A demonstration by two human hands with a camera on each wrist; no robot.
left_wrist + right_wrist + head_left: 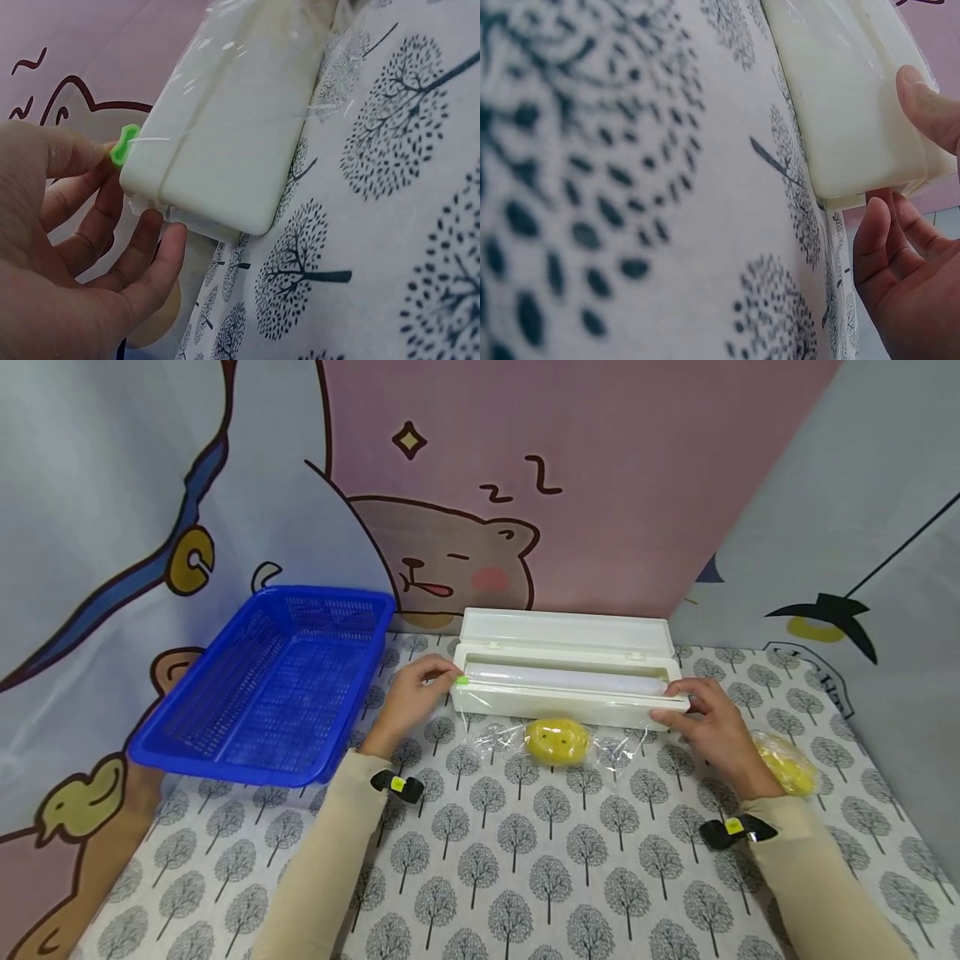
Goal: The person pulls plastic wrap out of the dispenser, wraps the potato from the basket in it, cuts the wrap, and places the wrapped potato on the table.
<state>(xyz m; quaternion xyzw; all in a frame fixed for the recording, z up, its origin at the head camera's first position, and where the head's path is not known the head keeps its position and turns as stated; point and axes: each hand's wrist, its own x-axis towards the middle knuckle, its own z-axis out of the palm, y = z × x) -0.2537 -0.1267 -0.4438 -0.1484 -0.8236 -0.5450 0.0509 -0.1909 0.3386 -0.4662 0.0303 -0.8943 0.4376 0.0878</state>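
A white cling film box (555, 708) stands on the cloth, lid tipped back, the film roll (562, 678) lying inside. My left hand (412, 693) pinches a small green slide cutter (126, 145) at the box's left front corner, other fingertips against the end wall. At the opposite end my right hand (716, 731) grips the box, thumb (926, 105) on the front and fingers around the end. Clear film hangs over the front edge. Before the box lies a yellow, lemon-like item (557, 742), clear film spread out to both sides of it.
A blue plastic basket (345, 727) stands at the left. By my right wrist lies another yellow item (786, 764) wrapped in clear film. A tree-print cloth (517, 885) covers the table, and a cartoon-print curtain (600, 485) hangs close behind the box.
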